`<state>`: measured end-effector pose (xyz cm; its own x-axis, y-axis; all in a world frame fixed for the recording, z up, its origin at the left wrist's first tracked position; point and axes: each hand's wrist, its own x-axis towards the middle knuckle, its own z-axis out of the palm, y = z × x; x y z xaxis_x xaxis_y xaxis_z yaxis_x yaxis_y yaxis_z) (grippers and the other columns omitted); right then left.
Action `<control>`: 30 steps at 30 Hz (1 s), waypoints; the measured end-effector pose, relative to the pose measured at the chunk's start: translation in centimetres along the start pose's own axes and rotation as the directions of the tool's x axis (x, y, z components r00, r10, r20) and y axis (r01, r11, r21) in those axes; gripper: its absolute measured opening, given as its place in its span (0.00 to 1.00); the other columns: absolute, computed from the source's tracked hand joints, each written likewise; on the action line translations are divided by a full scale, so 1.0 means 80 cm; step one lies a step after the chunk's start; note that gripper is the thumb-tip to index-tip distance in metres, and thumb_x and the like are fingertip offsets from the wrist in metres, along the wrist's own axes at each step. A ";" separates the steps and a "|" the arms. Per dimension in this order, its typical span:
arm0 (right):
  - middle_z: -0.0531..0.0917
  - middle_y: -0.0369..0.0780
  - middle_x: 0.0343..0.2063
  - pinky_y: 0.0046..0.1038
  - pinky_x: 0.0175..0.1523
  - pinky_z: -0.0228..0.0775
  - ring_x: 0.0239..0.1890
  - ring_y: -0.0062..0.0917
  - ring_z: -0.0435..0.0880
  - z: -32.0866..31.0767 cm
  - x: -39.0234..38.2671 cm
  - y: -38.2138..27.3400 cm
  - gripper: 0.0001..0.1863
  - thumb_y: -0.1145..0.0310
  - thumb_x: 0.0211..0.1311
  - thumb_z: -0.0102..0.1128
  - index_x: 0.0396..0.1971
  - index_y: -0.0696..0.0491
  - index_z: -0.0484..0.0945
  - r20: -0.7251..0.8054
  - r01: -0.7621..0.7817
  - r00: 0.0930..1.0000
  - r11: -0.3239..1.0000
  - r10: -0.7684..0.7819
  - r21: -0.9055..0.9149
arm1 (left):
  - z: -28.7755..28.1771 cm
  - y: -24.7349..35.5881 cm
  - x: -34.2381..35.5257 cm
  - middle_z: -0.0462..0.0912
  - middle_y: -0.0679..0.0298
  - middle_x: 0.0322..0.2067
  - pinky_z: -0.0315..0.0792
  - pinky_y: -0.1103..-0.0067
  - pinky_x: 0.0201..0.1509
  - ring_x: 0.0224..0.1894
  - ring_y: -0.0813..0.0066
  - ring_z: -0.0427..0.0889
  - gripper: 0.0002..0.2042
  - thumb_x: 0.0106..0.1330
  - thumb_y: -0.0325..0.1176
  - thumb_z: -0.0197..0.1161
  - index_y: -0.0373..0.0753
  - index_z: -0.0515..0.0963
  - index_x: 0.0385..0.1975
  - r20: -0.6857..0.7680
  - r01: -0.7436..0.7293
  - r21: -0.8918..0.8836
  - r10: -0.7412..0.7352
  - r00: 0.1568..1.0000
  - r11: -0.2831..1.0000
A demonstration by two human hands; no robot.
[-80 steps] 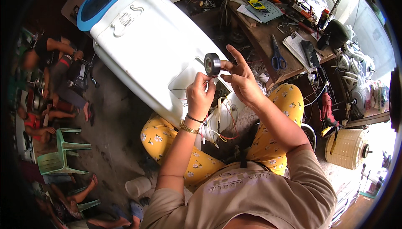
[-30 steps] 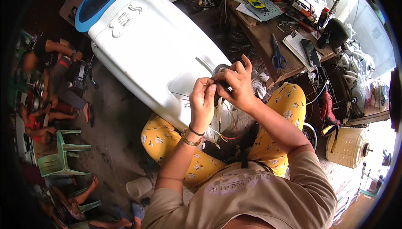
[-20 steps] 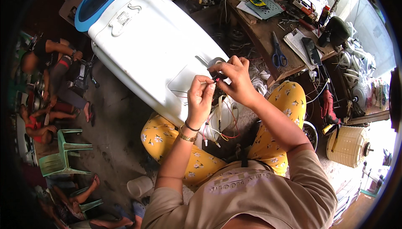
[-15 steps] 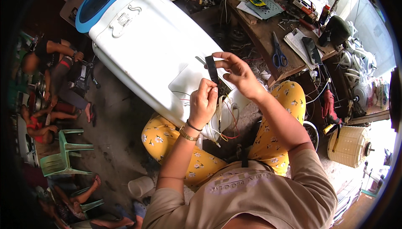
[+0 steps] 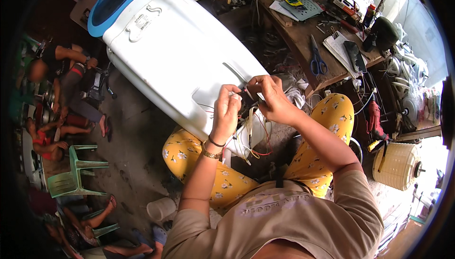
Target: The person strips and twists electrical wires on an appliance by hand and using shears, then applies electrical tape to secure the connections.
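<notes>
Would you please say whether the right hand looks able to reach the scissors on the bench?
Probably yes: the scissors lie uncovered on the bench, though the right hand is busy beside the left hand.

The white casing (image 5: 175, 46) is smooth, glossy plastic.

The left hand (image 5: 227, 110) pinched a small dark piece (image 5: 244, 90); the right hand (image 5: 272, 97) was just beside it, near thin wires (image 5: 250, 129) and a white casing (image 5: 175, 46).

White washing machine (image 5: 180, 46), blue lid rim (image 5: 97, 31). Wires (image 5: 250, 127) red, yellow, white. Yellow trousers (image 5: 337, 117), white-flower print. Tan T-shirt (image 5: 284, 226). Green plastic chair (image 5: 66, 183). Red power drill (image 5: 374, 117). Cream drum (image 5: 395, 166). Blue-handled scissors (image 5: 318, 65). Brown worktop (image 5: 296, 43).
</notes>
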<state>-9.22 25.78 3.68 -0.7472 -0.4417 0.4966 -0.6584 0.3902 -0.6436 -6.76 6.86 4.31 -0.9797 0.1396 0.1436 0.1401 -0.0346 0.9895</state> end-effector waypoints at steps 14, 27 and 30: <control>0.79 0.39 0.38 0.26 0.51 0.69 0.43 0.22 0.77 -0.041 0.026 -0.047 0.31 0.80 0.53 0.60 0.59 0.56 0.61 0.132 -0.271 0.946 0.501 0.296 0.822 | 0.010 -0.003 0.008 0.76 0.54 0.15 0.67 0.67 0.21 0.18 0.54 0.78 0.05 0.65 0.23 0.58 0.37 0.68 0.35 0.008 -0.306 0.582 0.370 0.929 0.754; 0.81 0.35 0.29 0.44 0.60 0.56 0.42 0.27 0.78 -0.005 0.002 -0.052 0.26 0.64 0.49 0.70 0.50 0.49 0.74 -0.055 -0.227 0.974 0.949 0.220 -0.217 | 0.001 -0.017 0.001 0.66 0.73 0.18 0.58 0.84 0.22 0.19 0.87 0.62 0.04 0.71 0.26 0.52 0.37 0.70 0.42 -0.063 0.019 0.109 -0.012 0.998 0.994; 0.83 0.33 0.28 0.41 0.57 0.58 0.39 0.30 0.75 0.005 0.003 -0.035 0.23 0.64 0.48 0.67 0.48 0.44 0.79 -0.098 -0.219 0.975 0.936 0.199 -0.276 | 0.006 -0.001 0.000 0.61 0.78 0.18 0.53 0.88 0.21 0.18 0.91 0.57 0.04 0.73 0.28 0.50 0.39 0.70 0.43 0.056 0.248 -0.178 -0.242 0.969 0.952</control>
<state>-7.53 24.25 5.39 -0.8684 -0.2735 0.4136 -0.4778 0.6845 -0.5506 -6.71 7.37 4.28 -0.9749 0.1991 -0.0995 -0.1352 -0.1746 0.9753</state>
